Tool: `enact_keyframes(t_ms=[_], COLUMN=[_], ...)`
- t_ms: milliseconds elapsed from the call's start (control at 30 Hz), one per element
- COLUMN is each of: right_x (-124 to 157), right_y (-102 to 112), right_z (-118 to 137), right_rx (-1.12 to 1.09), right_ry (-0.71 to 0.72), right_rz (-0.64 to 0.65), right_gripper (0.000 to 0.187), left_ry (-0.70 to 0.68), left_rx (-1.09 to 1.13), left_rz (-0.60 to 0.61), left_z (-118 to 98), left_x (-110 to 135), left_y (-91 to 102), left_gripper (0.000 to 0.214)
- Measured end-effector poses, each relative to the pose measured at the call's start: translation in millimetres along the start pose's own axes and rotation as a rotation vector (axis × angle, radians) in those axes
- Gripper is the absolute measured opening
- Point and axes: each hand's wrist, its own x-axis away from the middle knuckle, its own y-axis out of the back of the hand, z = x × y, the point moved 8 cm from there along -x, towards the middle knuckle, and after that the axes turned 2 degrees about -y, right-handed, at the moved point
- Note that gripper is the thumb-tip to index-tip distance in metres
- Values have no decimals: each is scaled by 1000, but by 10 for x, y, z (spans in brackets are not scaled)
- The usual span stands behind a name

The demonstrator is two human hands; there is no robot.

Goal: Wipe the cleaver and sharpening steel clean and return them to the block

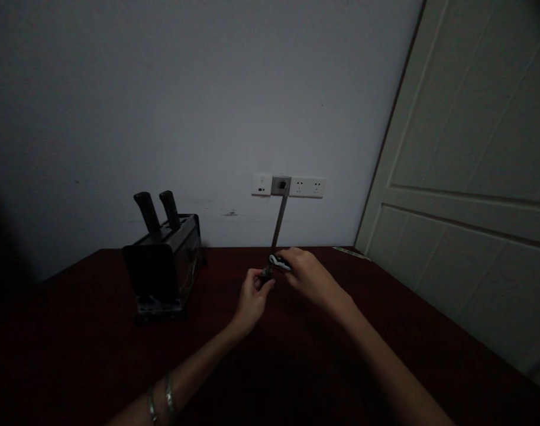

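Note:
My left hand (254,299) is closed round the dark handle of a long, narrow-bladed knife (279,222). Its blade points up and away, tilted a little to the right, and overlaps the wall sockets in the picture. Just above the handle, my right hand (307,273) grips a folded cloth (280,262), dark with a white edge, at the lower part of the blade. Fingers hide most of the cloth, and I cannot tell how far it wraps round the blade.
A knife block (163,254) with two black handles sticking up stands left on the dark red table (96,349). Wall sockets (307,187) sit behind the table. A pale panelled door (465,177) borders the right side. A flat strip (352,253) lies at the far right edge.

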Motion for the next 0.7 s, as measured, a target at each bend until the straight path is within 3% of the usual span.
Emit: enact_keyframes(t_ms=[133, 300, 500, 700], right_x=[5, 0, -19, -16], right_y=[-102, -90, 227, 158], right_z=[98, 209, -154, -235], right_rx=[6, -240, -216, -154], right_ry=[-9, 42, -91, -106], right_rz=[33, 97, -35, -33], right_gripper=[19, 8, 11, 9], left_ry=[-13, -17, 30, -8], left_rx=[5, -2, -55, -144], left_rz=[-10, -24, -31, 12], left_z=[-35, -23, 41, 13], left_x=[5, 1, 17, 31], left_y=[16, 40, 31, 23], left_gripper=[18, 19, 24, 23])
